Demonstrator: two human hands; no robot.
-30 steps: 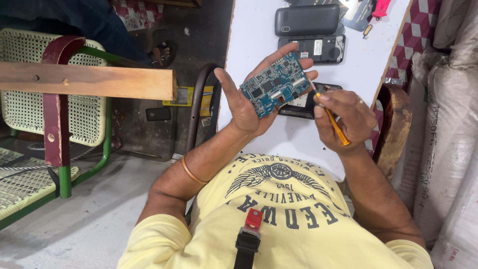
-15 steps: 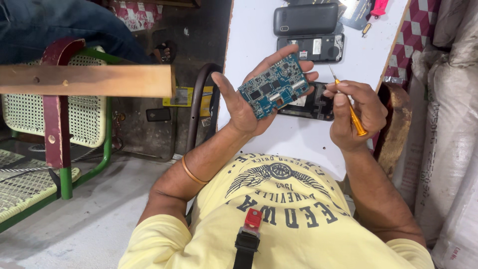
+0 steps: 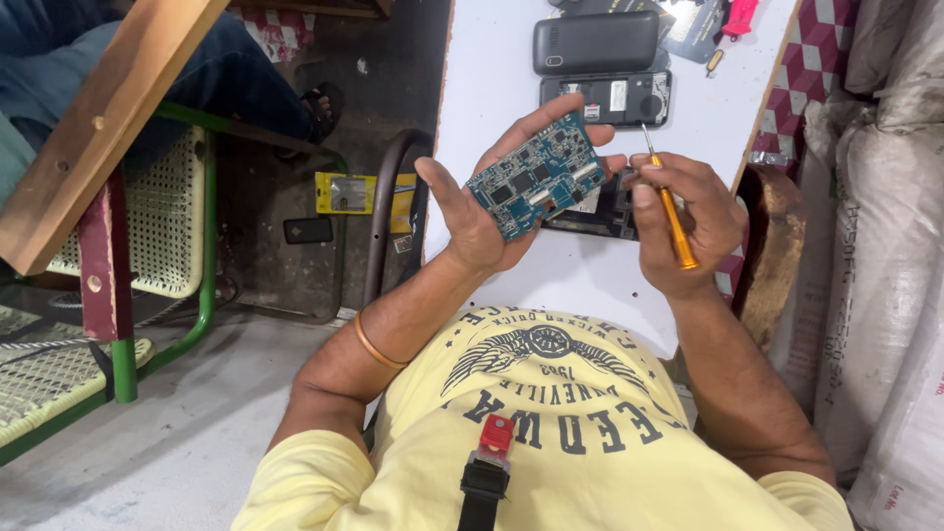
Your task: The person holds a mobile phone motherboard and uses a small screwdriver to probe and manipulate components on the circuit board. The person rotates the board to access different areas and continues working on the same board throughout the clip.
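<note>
My left hand [image 3: 482,211] holds a blue circuit board [image 3: 536,175] flat on its fingers, component side up, above the near part of the white table [image 3: 492,69]. Just right of the board, my right hand [image 3: 683,221] grips a thin orange-handled screwdriver [image 3: 672,211] upright, its metal tip pointing away from me. A dark opened phone body [image 3: 610,197] lies on the table under and between both hands, partly hidden.
Farther along the table lie two dark phones [image 3: 597,44], one with its back open [image 3: 619,98], and a red-handled tool [image 3: 739,17]. White sacks [image 3: 885,246] stand at the right. A green metal bench [image 3: 167,216], a wooden plank [image 3: 98,128] and another person's legs [image 3: 226,88] are at the left.
My right hand has pulled the screwdriver away from the board to the right and turned it upright. The board stays in my left hand. The view has shifted slightly.
</note>
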